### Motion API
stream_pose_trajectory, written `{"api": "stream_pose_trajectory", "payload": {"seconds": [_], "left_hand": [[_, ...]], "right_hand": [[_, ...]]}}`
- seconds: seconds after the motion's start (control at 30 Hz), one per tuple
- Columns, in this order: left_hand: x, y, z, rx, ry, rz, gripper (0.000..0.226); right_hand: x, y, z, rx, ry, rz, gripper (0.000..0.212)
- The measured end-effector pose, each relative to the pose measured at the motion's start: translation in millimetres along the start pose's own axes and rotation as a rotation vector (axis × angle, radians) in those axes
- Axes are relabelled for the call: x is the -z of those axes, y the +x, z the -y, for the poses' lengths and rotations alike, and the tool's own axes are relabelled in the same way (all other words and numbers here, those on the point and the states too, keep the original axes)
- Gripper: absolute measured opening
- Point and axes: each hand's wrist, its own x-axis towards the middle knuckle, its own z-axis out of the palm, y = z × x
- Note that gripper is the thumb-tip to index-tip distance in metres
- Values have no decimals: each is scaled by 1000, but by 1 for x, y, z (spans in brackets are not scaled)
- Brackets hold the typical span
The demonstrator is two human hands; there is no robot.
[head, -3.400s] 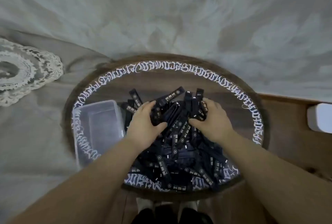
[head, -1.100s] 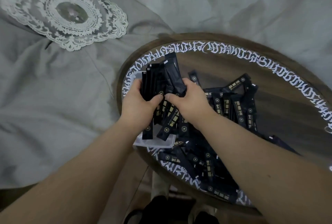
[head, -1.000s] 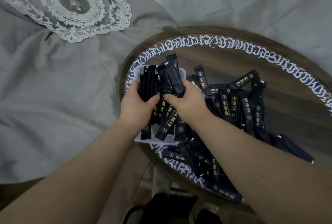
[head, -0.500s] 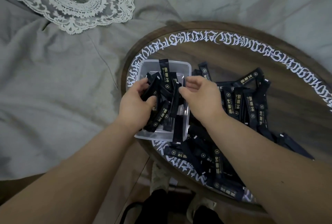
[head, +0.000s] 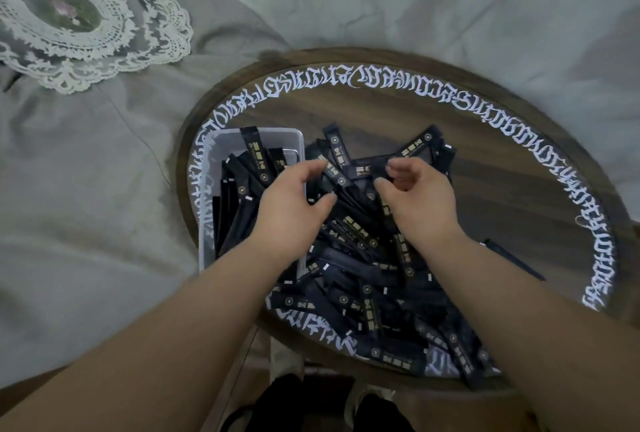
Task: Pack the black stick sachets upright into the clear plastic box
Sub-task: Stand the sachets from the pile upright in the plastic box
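both hands [head: 291, 209] [head: 419, 199] loosely curled over sachet pile [head: 363, 258]

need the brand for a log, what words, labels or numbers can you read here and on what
Nothing can be quoted with confidence.
Round wooden table: a ring of white ornate calligraphy along its rim, too stylised to read.
Black stick sachets: gold print and round emblems, too small and blurred to read.
Sachets in the clear plastic box: the same gold print, unreadable.
Lace doily: no text.

Leaning sachets [head: 242, 203] crowd the box [head: 207, 168]; far-left corner open.
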Motion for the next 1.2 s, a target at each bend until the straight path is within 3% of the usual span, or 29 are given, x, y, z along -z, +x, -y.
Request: {"api": "stream_pose_trajectory", "payload": {"seconds": [0.1, 0.2, 0.4, 0.53, 0.73, 0.93, 1.03, 1.2], "left_hand": [[-39, 12, -14, -15, 80, 105, 56], [-77, 23, -17, 30, 179, 160, 67], [-121, 37, -15, 73, 408, 71, 80], [-136, 47, -19, 74, 436, 61, 83], [-149, 51, -31, 85, 276, 46, 71], [-146, 41, -42, 59, 48, 113, 26], [-138, 33, -52, 34, -38, 112, 4], [-117, 24, -71, 7, -193, 83, 18]], "right_hand": [[26, 15, -33, -60, -121, -71, 42], [44, 27, -67, -176, -236, -58, 69], [41, 37, -102, -267, -267, 90, 93], [33, 43, -108, -225, -192, 97, 83], [31, 52, -113, -122, -89, 128, 44], [57, 37, -102, -57, 161, 106, 8], [69, 29, -91, -43, 232, 99, 10], [87, 16, -59, 20, 337, 112, 14]]}}
